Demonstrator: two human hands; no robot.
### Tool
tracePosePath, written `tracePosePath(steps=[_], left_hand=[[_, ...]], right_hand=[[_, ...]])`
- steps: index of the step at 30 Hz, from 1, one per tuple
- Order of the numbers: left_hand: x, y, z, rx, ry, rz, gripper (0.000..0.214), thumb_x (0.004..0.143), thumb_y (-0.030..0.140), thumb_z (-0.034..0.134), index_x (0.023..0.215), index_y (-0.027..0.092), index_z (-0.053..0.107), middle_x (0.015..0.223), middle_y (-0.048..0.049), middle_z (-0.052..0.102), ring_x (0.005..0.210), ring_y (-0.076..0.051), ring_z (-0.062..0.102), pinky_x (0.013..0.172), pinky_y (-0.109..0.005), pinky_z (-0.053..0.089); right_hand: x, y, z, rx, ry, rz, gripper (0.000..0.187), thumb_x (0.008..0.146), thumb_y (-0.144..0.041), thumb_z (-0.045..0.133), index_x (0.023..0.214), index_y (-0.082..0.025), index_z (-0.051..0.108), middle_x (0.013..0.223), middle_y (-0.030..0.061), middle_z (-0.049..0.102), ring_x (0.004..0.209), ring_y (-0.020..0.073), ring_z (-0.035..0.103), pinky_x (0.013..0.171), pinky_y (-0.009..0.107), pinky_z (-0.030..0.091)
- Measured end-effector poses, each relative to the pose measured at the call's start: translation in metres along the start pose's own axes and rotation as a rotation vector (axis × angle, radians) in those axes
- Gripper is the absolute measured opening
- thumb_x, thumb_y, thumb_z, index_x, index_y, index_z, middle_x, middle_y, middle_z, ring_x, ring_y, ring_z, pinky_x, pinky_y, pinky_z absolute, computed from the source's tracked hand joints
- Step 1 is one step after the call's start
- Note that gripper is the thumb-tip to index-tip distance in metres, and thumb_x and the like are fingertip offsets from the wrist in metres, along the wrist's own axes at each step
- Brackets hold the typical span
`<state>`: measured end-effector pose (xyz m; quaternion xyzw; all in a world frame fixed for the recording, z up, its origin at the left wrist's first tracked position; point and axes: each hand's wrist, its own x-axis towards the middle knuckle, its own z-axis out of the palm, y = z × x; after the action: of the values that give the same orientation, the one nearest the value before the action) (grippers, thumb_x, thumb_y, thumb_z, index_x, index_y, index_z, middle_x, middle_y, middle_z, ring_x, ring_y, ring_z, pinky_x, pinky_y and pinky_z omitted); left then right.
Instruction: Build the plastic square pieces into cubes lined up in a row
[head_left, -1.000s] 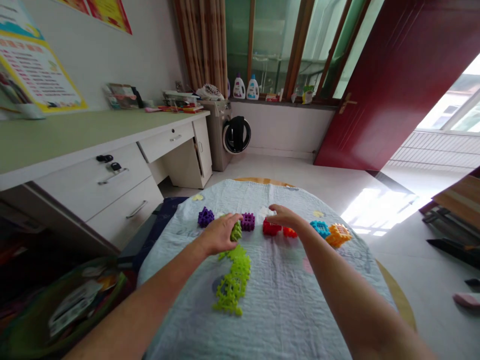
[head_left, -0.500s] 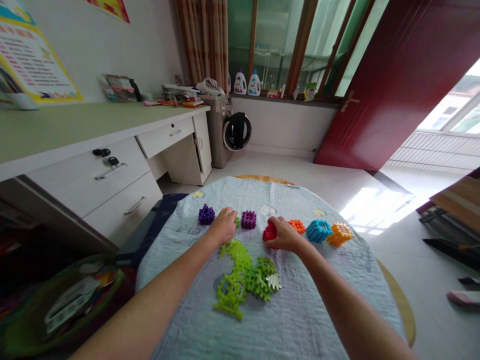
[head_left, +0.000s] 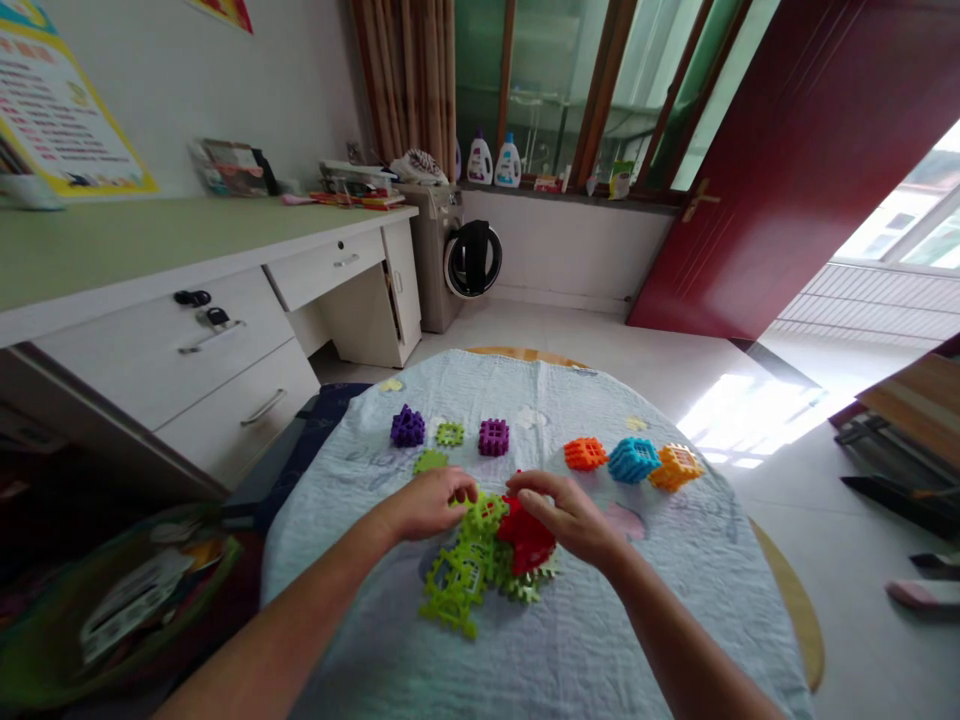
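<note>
My left hand (head_left: 433,502) hovers by the left edge of a loose pile of light-green interlocking plastic pieces (head_left: 459,580), its fingers curved and apart with nothing seen in them. Just right of it, my right hand (head_left: 561,512) is over a spread of red interlocking pieces (head_left: 529,540), thumb and fingers apart. The red pieces lie across the right part of the green pile, and the hand partly covers them. Beyond the hands stand a dark-purple block (head_left: 407,427), a flat green piece (head_left: 450,433) and a magenta-purple cube (head_left: 494,437). Another green piece (head_left: 430,461) lies near my left wrist.
Stacks of orange pieces (head_left: 585,454), blue pieces (head_left: 634,460) and yellow-orange pieces (head_left: 676,467) sit at the right on the cloth-covered round table (head_left: 660,590). A desk (head_left: 180,235) is at the left, above a basket (head_left: 45,690). A washing machine (head_left: 435,260) stands behind.
My right hand has brought the red pieces from the row toward me onto the green pile, where they are now spread. My left hand has moved nearer, leaving the flat green piece uncovered.
</note>
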<state>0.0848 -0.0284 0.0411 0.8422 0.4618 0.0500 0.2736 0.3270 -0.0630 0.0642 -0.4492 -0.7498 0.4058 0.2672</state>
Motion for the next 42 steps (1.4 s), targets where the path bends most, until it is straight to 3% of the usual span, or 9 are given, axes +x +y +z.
tracePosePath(steps=[4,7,9,12,19,24,30,37,42], left_hand=[[-0.003,-0.025,-0.025,0.131,0.267,-0.078,0.038,0.07,0.021,0.059,0.108,0.023,0.067,0.124,-0.008,0.059,0.118,-0.026,0.053,0.106,-0.037,0.038],[0.015,-0.054,-0.045,0.341,0.505,-0.319,0.07,0.066,0.032,0.069,0.133,0.019,0.052,0.15,-0.0165,0.036,0.139,-0.038,0.031,0.113,-0.046,0.028],[0.027,-0.07,-0.053,0.353,0.434,-0.436,0.09,0.062,0.037,0.073,0.143,0.017,0.039,0.149,-0.0196,0.037,0.137,-0.039,0.035,0.109,-0.045,0.033],[0.035,-0.084,-0.054,0.305,0.229,-0.451,0.093,0.062,0.031,0.072,0.146,0.017,0.033,0.131,-0.0155,0.058,0.12,-0.031,0.056,0.097,-0.035,0.044],[0.015,-0.072,-0.041,0.288,0.232,-0.399,0.057,0.063,0.036,0.07,0.117,0.021,0.059,0.109,-0.0099,0.068,0.099,-0.028,0.065,0.084,-0.033,0.049],[-0.014,-0.018,-0.029,-0.002,0.382,-0.254,0.063,0.065,0.044,0.073,0.122,0.022,0.057,0.113,-0.0068,0.067,0.101,-0.025,0.064,0.089,-0.033,0.048],[-0.031,0.043,0.01,-0.223,0.396,-0.012,0.068,0.065,0.013,0.064,0.132,0.02,0.051,0.126,-0.0089,0.059,0.116,-0.023,0.057,0.104,-0.036,0.042],[-0.04,0.05,0.037,-0.277,0.56,-0.195,0.037,0.086,0.042,0.053,0.114,0.02,0.062,0.11,-0.008,0.065,0.106,-0.023,0.062,0.098,-0.039,0.047],[-0.054,0.045,0.034,-0.217,0.554,-0.408,0.043,0.09,0.057,0.041,0.098,0.021,0.064,0.092,-0.0061,0.072,0.09,-0.024,0.068,0.081,-0.034,0.05]], right_hand=[[0.064,0.02,0.004,-0.253,0.181,0.032,0.028,0.083,-0.025,0.06,0.111,-0.02,0.065,0.113,0.0084,0.065,0.106,0.0212,0.059,0.097,0.038,0.044],[0.111,0.032,0.013,-0.437,0.115,0.107,0.084,0.064,-0.022,0.077,0.141,-0.017,0.042,0.14,0.0162,0.047,0.127,0.0282,0.046,0.105,0.042,0.037],[0.13,0.037,0.018,-0.51,0.017,0.129,0.099,0.057,-0.021,0.08,0.145,-0.014,0.034,0.141,0.0193,0.044,0.128,0.03,0.045,0.103,0.041,0.038],[0.138,0.04,0.024,-0.549,-0.056,0.119,0.079,0.059,-0.016,0.077,0.133,-0.014,0.049,0.126,0.0156,0.057,0.114,0.0274,0.055,0.097,0.036,0.041],[0.098,0.03,0.015,-0.446,0.069,0.147,0.064,0.072,-0.033,0.069,0.131,-0.015,0.049,0.107,0.0098,0.064,0.096,0.022,0.059,0.085,0.031,0.044],[0.042,0.007,0.002,-0.197,0.105,0.193,0.052,0.079,-0.045,0.063,0.123,-0.018,0.055,0.086,0.0017,0.062,0.079,0.0164,0.056,0.074,0.029,0.043],[-0.013,-0.001,0.008,-0.011,0.117,0.127,0.055,0.075,-0.022,0.057,0.129,-0.018,0.048,0.104,0.0052,0.062,0.093,0.0194,0.058,0.088,0.035,0.045],[-0.037,0.015,0.017,0.052,0.21,0.088,0.058,0.076,-0.019,0.057,0.133,-0.019,0.043,0.124,0.0082,0.058,0.114,0.0224,0.055,0.102,0.04,0.041],[-0.017,0.033,-0.019,-0.06,0.191,0.045,0.057,0.087,-0.035,0.056,0.139,-0.02,0.04,0.129,0.0112,0.057,0.119,0.0223,0.054,0.103,0.042,0.042]])
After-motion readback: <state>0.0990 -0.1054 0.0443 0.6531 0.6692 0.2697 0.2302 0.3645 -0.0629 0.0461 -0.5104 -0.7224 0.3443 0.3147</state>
